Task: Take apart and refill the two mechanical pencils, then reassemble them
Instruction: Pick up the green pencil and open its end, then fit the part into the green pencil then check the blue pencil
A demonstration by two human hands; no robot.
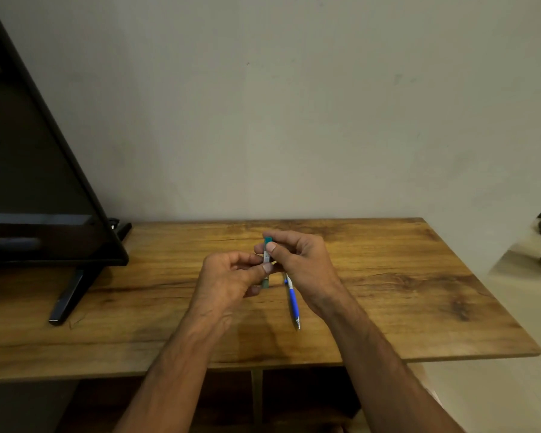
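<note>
Holding what looks like a lead refill case (266, 260) upright between both hands. Our right hand (306, 267) pinches its green top and our left hand (228, 276) has its fingers (244, 256) curled round the middle, probably to pop it open. The blue mechanical pencil (292, 300) lies on the table (419, 276) under the right wrist, handy for refilling. We can't spot the second pencil.

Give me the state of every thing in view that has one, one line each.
left hand: pinches the lead case at its lower half.
right hand: pinches the lead case at its upper half.
lead case: upright above the table; open or closed cannot be told.
blue pencil: lies on the table, tip toward the person, top end hidden by the right hand.
monitor: screen dark, stands on the table.
</note>
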